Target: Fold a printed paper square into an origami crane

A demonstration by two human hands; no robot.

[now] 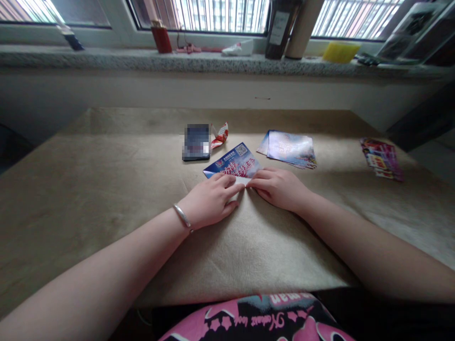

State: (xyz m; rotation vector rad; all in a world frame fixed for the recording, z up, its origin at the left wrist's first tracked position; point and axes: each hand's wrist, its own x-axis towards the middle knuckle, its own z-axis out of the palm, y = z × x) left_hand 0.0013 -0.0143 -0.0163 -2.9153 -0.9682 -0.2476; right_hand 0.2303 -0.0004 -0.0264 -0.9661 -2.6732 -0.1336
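A printed blue leaflet (pixel 232 163) with red-and-white lettering and a QR code lies at a slant on the table. A white strip shows along its near edge, where the paper looks folded. My left hand (pixel 216 196), with a silver bangle at the wrist, has its fingers on the leaflet's near left part, index fingertip at the near edge. Meeting it there, my right hand (pixel 279 187) pinches or presses the near right part with bunched fingers. The paper under the fingers of both hands is hidden.
Behind the leaflet are a dark, blurred-out flat object (pixel 196 142) and a folded red-and-white paper piece (pixel 220 135). A stack of leaflets (pixel 289 148) lies right of it, with colourful pink cards (pixel 382 158) farther right. The window sill (pixel 124 61) carries several items.
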